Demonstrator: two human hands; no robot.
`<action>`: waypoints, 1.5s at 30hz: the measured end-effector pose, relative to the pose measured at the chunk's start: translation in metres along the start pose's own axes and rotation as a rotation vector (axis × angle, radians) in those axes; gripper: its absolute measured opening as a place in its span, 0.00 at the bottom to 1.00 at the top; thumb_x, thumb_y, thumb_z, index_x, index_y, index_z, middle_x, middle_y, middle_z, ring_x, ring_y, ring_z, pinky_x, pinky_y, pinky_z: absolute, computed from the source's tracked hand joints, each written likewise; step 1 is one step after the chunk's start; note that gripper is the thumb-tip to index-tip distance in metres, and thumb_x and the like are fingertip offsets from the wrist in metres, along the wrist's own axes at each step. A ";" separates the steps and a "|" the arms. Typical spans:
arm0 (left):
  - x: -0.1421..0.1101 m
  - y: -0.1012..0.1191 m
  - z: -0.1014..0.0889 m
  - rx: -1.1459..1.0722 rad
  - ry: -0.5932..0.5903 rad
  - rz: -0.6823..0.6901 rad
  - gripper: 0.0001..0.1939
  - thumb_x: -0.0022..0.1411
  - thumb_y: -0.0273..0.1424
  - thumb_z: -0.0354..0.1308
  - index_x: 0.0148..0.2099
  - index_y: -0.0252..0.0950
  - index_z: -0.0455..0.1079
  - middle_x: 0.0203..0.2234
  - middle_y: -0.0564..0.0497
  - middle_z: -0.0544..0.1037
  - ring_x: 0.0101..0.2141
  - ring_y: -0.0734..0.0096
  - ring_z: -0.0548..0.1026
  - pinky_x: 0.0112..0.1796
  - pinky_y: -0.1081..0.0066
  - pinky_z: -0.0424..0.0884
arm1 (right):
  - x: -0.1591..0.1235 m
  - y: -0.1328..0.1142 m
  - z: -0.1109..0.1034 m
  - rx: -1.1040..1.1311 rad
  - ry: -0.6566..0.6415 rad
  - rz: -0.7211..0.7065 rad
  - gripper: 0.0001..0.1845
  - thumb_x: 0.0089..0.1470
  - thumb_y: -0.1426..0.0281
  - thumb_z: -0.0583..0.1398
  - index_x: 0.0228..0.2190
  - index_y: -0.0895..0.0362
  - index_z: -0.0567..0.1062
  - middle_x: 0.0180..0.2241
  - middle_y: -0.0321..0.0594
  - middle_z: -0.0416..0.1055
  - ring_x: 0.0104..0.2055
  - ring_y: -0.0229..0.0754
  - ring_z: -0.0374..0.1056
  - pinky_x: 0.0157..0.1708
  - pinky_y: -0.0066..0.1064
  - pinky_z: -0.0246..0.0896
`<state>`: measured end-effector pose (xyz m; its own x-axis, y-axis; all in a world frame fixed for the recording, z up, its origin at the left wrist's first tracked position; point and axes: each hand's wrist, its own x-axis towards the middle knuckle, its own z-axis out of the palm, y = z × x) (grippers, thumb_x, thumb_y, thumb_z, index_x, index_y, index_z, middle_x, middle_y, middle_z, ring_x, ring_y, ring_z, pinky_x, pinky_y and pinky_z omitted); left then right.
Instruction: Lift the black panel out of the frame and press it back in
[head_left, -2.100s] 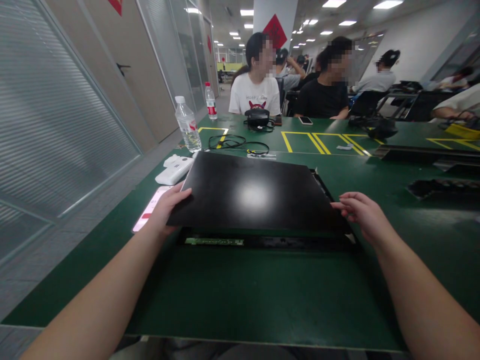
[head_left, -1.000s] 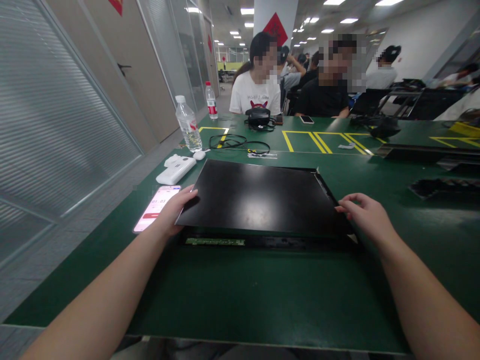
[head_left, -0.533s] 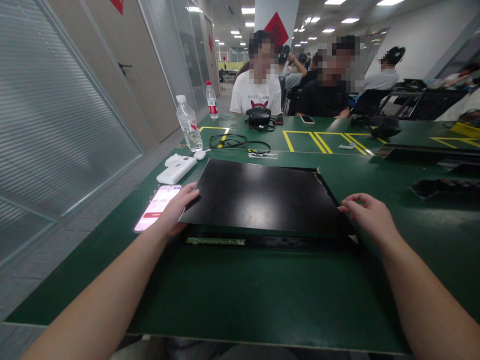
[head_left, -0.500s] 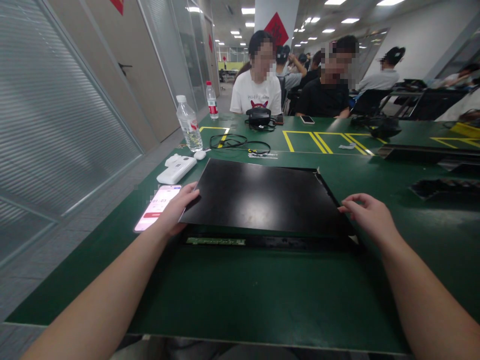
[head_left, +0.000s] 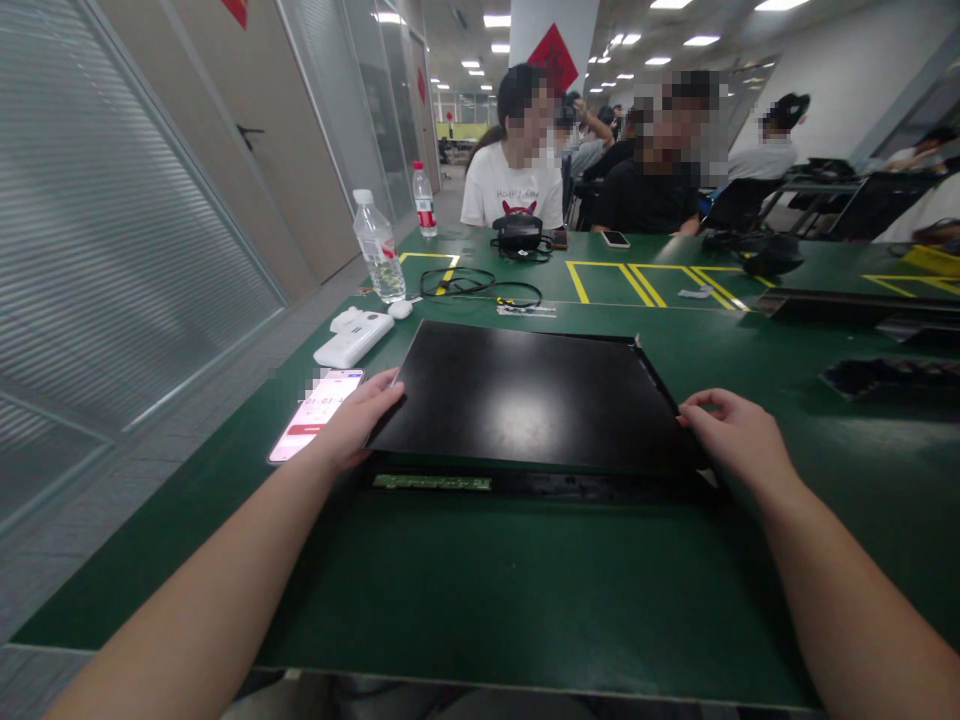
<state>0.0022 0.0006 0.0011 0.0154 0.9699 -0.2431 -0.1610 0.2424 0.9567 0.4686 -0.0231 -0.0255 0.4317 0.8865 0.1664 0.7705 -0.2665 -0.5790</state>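
A glossy black display panel (head_left: pixel 525 395) lies at a slight tilt over a black frame (head_left: pixel 585 486) on the green table. Along the frame's near side runs a narrow green circuit board (head_left: pixel 431 482). My left hand (head_left: pixel 367 415) grips the panel's left edge, thumb on top and the other fingers hidden beneath. At the right edge, my right hand (head_left: pixel 724 430) is closed, its thumb and forefinger pinching at the rim where panel and frame meet. Whether it holds the panel, the frame or both, I cannot tell.
Left of the panel are a lit phone (head_left: pixel 315 415), a white device (head_left: pixel 354 339) and a water bottle (head_left: pixel 380 250). A black cable (head_left: pixel 480 285) lies behind. Dark strips (head_left: pixel 840 308) rest at the right. Two people sit across the green table (head_left: pixel 510 600).
The panel's left side has shifted slightly to the right and lower, with my left hand moving along. My right hand stays at the right edge, nearly still.
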 end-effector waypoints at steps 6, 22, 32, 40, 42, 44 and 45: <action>0.000 0.002 0.003 0.007 0.056 -0.018 0.18 0.60 0.27 0.67 0.53 0.33 0.74 0.34 0.47 0.86 0.28 0.65 0.83 0.23 0.75 0.73 | -0.005 -0.010 -0.001 -0.063 0.000 -0.009 0.09 0.50 0.57 0.62 0.27 0.48 0.78 0.25 0.41 0.76 0.30 0.51 0.71 0.30 0.40 0.58; 0.005 -0.003 0.001 0.040 0.104 -0.007 0.18 0.63 0.28 0.65 0.54 0.33 0.72 0.32 0.47 0.85 0.27 0.66 0.82 0.23 0.76 0.73 | -0.006 -0.013 0.001 -0.159 0.003 -0.025 0.11 0.49 0.58 0.60 0.29 0.49 0.79 0.26 0.43 0.76 0.32 0.53 0.71 0.33 0.41 0.59; 0.003 -0.002 0.004 0.033 0.093 -0.011 0.18 0.65 0.27 0.62 0.57 0.32 0.73 0.37 0.44 0.86 0.30 0.65 0.83 0.24 0.75 0.73 | -0.007 -0.016 -0.001 -0.155 -0.020 -0.003 0.12 0.49 0.58 0.59 0.29 0.50 0.80 0.28 0.43 0.77 0.33 0.52 0.71 0.34 0.42 0.59; 0.004 -0.003 0.002 0.033 0.090 -0.007 0.19 0.65 0.26 0.63 0.57 0.32 0.72 0.35 0.45 0.86 0.28 0.66 0.83 0.24 0.75 0.74 | -0.006 -0.014 0.000 -0.171 -0.021 -0.023 0.12 0.49 0.57 0.59 0.28 0.49 0.80 0.27 0.43 0.77 0.33 0.52 0.71 0.33 0.41 0.58; 0.004 -0.003 0.003 0.027 0.094 -0.009 0.18 0.66 0.25 0.61 0.57 0.32 0.72 0.34 0.46 0.86 0.27 0.67 0.82 0.23 0.76 0.74 | -0.006 -0.014 -0.001 -0.179 -0.024 -0.023 0.13 0.49 0.57 0.59 0.29 0.50 0.80 0.28 0.43 0.77 0.33 0.53 0.71 0.33 0.41 0.59; 0.004 -0.002 0.003 0.025 0.099 -0.010 0.17 0.66 0.24 0.60 0.57 0.31 0.72 0.33 0.46 0.85 0.26 0.68 0.82 0.23 0.76 0.74 | -0.006 -0.014 -0.001 -0.186 -0.029 -0.023 0.13 0.49 0.57 0.59 0.29 0.50 0.80 0.28 0.44 0.77 0.34 0.53 0.72 0.33 0.41 0.59; 0.004 -0.002 0.004 0.026 0.100 -0.010 0.16 0.66 0.24 0.60 0.56 0.31 0.71 0.33 0.47 0.85 0.26 0.68 0.82 0.23 0.76 0.74 | -0.006 -0.014 -0.001 -0.188 -0.029 -0.024 0.13 0.49 0.57 0.59 0.29 0.50 0.80 0.29 0.44 0.77 0.34 0.53 0.72 0.33 0.41 0.59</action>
<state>0.0062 0.0039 -0.0008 -0.0824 0.9603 -0.2664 -0.1359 0.2540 0.9576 0.4556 -0.0248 -0.0180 0.4006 0.9033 0.1533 0.8556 -0.3090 -0.4152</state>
